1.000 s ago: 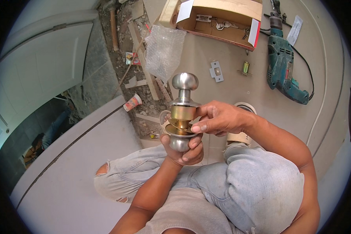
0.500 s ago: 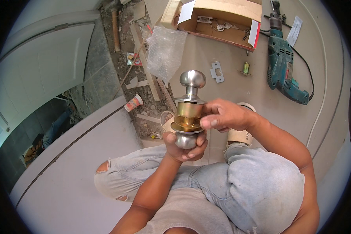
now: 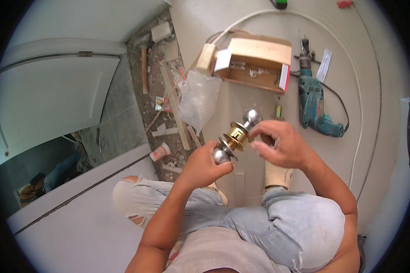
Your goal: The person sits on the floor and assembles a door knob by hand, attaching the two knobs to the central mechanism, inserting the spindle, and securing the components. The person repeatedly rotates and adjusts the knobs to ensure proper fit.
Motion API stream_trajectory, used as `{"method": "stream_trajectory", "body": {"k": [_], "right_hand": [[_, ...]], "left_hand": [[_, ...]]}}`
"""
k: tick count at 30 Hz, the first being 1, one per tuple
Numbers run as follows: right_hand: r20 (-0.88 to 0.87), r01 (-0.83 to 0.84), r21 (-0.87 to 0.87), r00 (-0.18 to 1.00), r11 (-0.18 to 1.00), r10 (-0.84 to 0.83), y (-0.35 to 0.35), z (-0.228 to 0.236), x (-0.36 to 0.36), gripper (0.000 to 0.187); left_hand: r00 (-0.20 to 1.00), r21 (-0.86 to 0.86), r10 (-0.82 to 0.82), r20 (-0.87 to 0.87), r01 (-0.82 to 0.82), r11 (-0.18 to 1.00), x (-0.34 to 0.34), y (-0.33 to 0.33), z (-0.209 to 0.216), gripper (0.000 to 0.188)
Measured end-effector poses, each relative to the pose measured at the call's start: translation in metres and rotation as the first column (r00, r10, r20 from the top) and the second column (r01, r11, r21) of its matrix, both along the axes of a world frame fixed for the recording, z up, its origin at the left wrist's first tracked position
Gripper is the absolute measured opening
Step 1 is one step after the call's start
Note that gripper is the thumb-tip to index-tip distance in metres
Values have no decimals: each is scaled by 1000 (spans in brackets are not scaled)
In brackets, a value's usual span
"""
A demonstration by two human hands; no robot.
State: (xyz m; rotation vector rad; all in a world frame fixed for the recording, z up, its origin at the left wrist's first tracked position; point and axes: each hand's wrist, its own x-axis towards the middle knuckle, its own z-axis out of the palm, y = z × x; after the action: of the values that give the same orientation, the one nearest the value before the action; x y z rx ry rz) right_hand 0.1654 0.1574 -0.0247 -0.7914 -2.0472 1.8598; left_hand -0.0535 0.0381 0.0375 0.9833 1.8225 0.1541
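A doorknob set [image 3: 236, 136] with silver round knobs at both ends and a brass-coloured middle is held tilted in front of me, its far end leaning right. My left hand [image 3: 201, 167] is closed around the near knob. Beside the far knob and the brass middle, my right hand [image 3: 283, 144] has its fingers curled and its thumb apart, with nothing between them. Whether its fingertips touch the brass part, I cannot tell.
Ahead lies an open cardboard box [image 3: 253, 84] with small metal parts. A teal power drill [image 3: 312, 101] is on the floor at right. Bubble wrap [image 3: 198, 101], a paper cup [image 3: 160, 152] and a hammer [image 3: 144, 68] lie left among rubble. A white door [image 3: 54, 98] stands far left.
The doorknob set has gone from upright to tilted, its far end swinging right. My right hand has come away from its middle toward the far knob. The view has shifted.
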Motion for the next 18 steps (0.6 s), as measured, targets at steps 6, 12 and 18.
{"method": "stream_trajectory", "body": {"k": [6,12,18], "right_hand": [[445,-497,349,834,794,326,9,83,-46,62],[474,-518,93,774,850,420,43,153,-82,63],[484,-524,16,749,852,452,42,158,-136,71]], "left_hand": [[895,58,-389,-217,410,910,-30,33,40,56],[911,222,-306,-278,371,902,-86,9,51,58],[980,510,-143,-137,194,838,-110,8,72,56]]}}
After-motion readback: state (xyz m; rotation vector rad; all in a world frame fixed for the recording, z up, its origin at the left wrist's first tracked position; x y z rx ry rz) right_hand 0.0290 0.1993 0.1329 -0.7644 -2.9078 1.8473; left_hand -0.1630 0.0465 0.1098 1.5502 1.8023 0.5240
